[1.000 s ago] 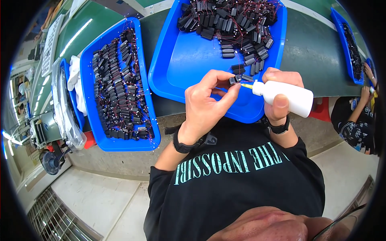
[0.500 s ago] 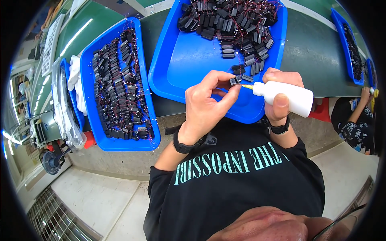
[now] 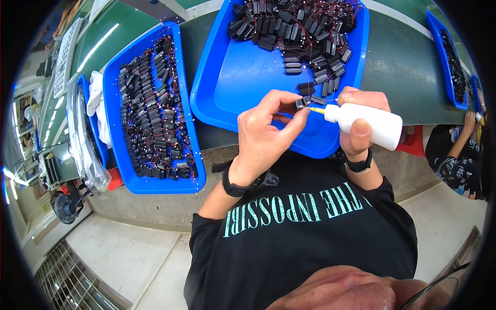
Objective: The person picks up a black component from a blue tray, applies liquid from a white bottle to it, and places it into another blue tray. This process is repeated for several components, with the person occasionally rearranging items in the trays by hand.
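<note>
Between the thumb and fingers of my left hand (image 3: 271,121) is a small black block-shaped part (image 3: 300,104), held over the near edge of a large blue tray (image 3: 214,103). My right hand (image 3: 361,116) is wrapped round a white squeeze bottle (image 3: 377,125) lying nearly level. Its thin yellowish nozzle (image 3: 318,110) points left, with the tip at or very close to the black part; whether they touch I cannot tell. Black parts with thin red wires (image 3: 310,31) pile up at the tray's far end, several of them just beyond my fingers.
To the left, a second blue tray (image 3: 200,178) holds rows of similar wired black parts. Beside it lie clear plastic bags (image 3: 85,139) and a white cloth (image 3: 96,95). Another blue tray (image 3: 444,54) stands far right, near another person's arm (image 3: 460,139). A small black fan (image 3: 66,206) is at lower left.
The bottle and its nozzle tip have shifted very slightly against the black part. My left hand has stayed nearly still, and both hands keep their hold.
</note>
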The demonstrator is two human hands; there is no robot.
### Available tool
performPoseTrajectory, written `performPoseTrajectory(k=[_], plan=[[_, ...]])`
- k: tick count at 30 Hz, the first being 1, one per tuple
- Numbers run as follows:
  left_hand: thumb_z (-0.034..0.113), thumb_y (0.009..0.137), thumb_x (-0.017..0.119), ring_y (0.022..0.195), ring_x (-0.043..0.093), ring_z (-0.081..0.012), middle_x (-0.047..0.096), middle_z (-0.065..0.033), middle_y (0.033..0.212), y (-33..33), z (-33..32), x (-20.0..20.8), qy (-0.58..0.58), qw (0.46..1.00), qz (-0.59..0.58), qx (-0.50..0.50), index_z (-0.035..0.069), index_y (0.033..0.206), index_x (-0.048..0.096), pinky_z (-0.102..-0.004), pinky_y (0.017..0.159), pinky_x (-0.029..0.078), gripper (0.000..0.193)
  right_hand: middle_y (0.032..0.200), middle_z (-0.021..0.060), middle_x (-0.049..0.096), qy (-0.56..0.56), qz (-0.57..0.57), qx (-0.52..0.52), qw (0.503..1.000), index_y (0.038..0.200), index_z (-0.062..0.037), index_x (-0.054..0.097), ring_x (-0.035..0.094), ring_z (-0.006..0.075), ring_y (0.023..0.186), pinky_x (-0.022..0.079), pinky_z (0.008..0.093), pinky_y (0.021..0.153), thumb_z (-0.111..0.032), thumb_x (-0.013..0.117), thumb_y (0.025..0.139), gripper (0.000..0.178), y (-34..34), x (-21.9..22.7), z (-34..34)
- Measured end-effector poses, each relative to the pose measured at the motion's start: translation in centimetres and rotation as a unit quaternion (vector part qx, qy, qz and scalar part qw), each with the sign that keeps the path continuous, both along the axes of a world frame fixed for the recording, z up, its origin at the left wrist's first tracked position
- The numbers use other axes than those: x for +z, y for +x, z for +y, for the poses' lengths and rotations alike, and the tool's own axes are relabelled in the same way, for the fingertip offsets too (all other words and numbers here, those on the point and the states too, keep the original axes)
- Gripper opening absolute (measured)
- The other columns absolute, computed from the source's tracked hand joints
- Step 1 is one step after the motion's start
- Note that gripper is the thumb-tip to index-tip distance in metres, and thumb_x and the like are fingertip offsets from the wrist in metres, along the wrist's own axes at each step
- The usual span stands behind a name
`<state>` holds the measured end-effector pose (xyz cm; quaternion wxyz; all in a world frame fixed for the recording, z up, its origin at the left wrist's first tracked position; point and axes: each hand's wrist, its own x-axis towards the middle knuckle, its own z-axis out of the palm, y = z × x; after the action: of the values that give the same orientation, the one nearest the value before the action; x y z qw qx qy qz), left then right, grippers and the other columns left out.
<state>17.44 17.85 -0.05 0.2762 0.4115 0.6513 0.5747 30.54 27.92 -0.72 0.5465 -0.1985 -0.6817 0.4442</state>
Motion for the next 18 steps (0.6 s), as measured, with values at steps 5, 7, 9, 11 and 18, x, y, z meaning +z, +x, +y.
performPoseTrajectory(k=[5,7,9,11,18], plan=[[0.002,0.079,0.072,0.075,0.068,-0.0110,0.070,-0.0069,0.085,-0.2,0.3,0.3,-0.018,1.000,-0.005,-0.010,0.000,0.095,0.065,-0.0232,0.066,0.054,0.018,0.067,0.0092,0.053,0.000,0.021,0.003,1.000,0.095,-0.0005,0.053,0.047,0.0166,0.055,0.040,0.0308,0.055,-0.050,0.058,0.086,0.050,0.2,-0.5,0.6],[0.000,0.080,0.071,0.078,0.067,-0.0092,0.071,-0.0060,0.090,-0.4,0.1,0.6,-0.030,0.999,-0.010,-0.008,-0.001,0.096,0.065,-0.0223,0.069,0.054,0.018,0.066,0.0082,0.050,-0.020,0.086,0.060,0.994,0.095,-0.0007,0.053,0.048,0.0174,0.056,0.040,0.0311,0.056,-0.051,0.055,0.086,0.052,0.4,-1.0,0.9],[0.001,0.078,0.073,0.076,0.066,-0.0093,0.069,-0.0049,0.084,-0.7,-0.5,1.0,-0.005,1.000,0.004,0.017,0.000,0.096,0.066,-0.0222,0.068,0.054,0.019,0.071,0.0098,0.054,-0.037,0.133,0.044,0.989,0.090,-0.0008,0.054,0.051,0.0183,0.056,0.043,0.0303,0.056,-0.052,0.051,0.088,0.051,-0.5,-0.7,0.6],[0.002,0.076,0.075,0.071,0.063,-0.0095,0.065,-0.0035,0.078,-1.0,-1.0,1.1,0.043,0.997,0.036,0.047,0.002,0.095,0.068,-0.0220,0.065,0.052,0.021,0.074,0.0112,0.055,-0.052,0.174,-0.059,0.982,0.086,-0.0002,0.055,0.054,0.0207,0.057,0.047,0.0304,0.056,-0.053,0.045,0.090,0.054,-1.4,-1.1,0.8],[0.005,0.072,0.078,0.062,0.054,-0.0084,0.060,-0.0019,0.078,-4.0,-9.3,5.3,0.031,0.983,0.175,0.050,0.005,0.096,0.070,-0.0207,0.056,0.044,0.025,0.075,0.0123,0.055,-0.163,0.192,-0.103,0.962,0.093,0.0024,0.057,0.056,0.0237,0.067,0.048,0.0296,0.061,-0.052,0.040,0.089,0.057,0.7,-1.5,1.4]])
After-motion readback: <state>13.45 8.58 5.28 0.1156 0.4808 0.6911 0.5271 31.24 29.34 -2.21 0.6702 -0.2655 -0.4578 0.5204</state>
